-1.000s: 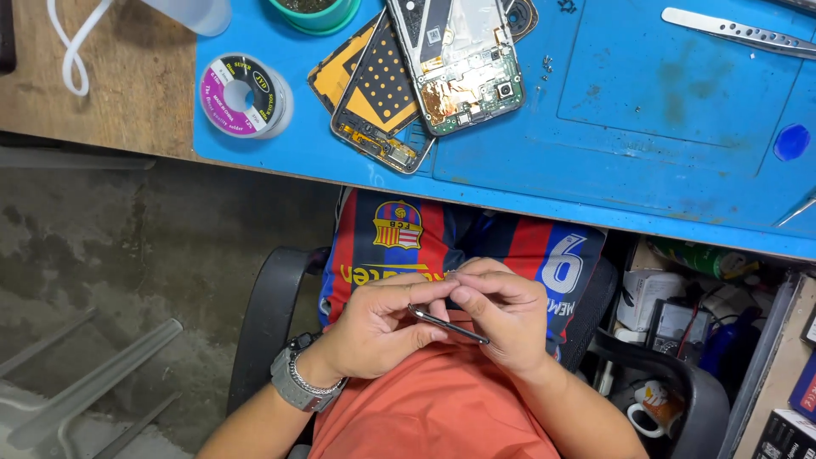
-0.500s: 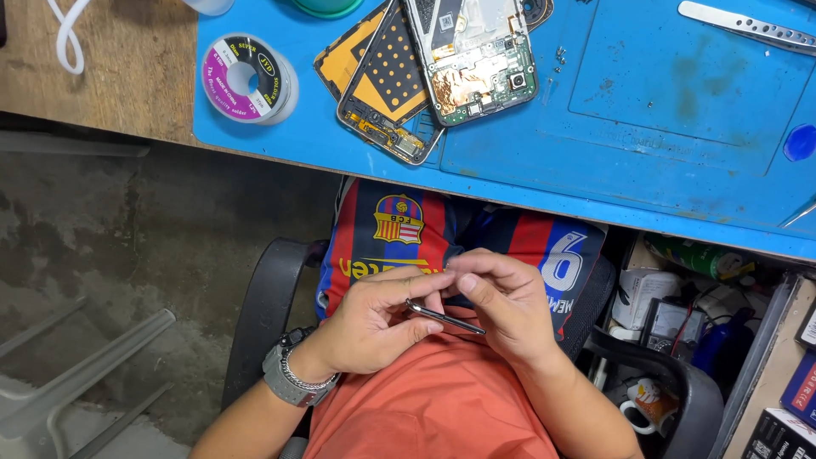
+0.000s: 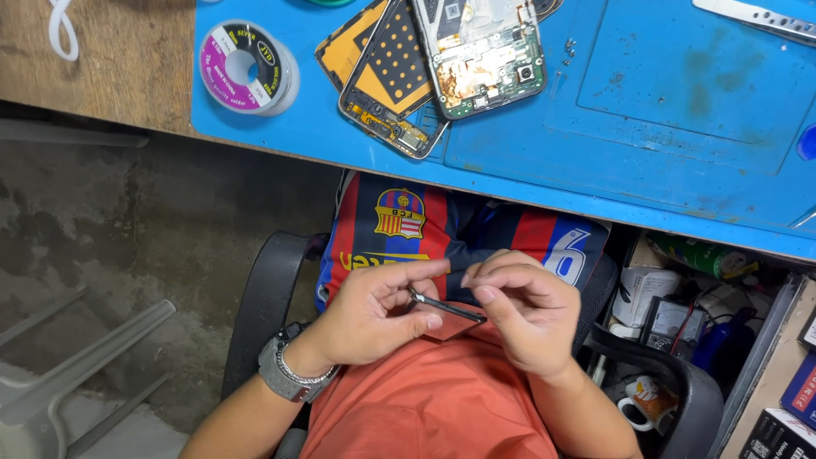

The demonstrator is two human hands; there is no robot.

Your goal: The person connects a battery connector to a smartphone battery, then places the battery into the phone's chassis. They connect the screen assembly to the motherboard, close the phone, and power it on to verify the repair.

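Concrete floor and a blue-matted desk (image 3: 510, 183) frame a lap-level repair moment.

Held over the person's lap, below the desk edge, a thin dark metal strip (image 3: 445, 307) runs between both hands. The left hand (image 3: 374, 314) has its grip closed on the strip's left end, thumb and forefinger pinching it; the right hand (image 3: 518, 310) has its fingers curled onto the right end, also closed on it. A grey wristwatch (image 3: 289, 374) sits on the left wrist. Up on the mat lie an opened phone (image 3: 484, 51), a yellow-backed phone panel (image 3: 387, 81), and a solder spool (image 3: 246, 68) just left of them.
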